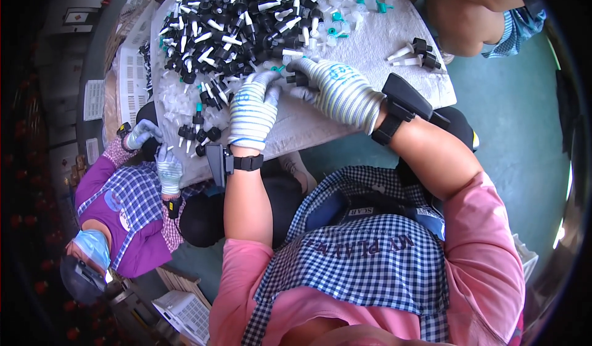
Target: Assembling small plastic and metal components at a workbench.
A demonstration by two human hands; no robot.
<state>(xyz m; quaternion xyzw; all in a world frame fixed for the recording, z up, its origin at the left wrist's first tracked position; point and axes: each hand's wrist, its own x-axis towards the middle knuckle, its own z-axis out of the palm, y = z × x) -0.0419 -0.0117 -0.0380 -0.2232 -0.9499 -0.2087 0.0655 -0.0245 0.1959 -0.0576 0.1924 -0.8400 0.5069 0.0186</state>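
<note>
Both gloved: left hand (254, 110) palm-down on white cloth-covered table (376, 50), fingers curled at the edge of the heap of black-and-white pump caps (228, 28); hold on anything cannot be told. Right hand (339, 90) pinched on a small black cap (298, 80), just beside the left. Co-worker's gloved hands (168, 168) at far left.

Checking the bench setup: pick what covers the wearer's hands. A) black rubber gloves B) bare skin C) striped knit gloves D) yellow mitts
C: both the left hand and the right hand wear white knit gloves with blue stripes as they reach into the pile of black and white plastic parts on the white table.
</note>
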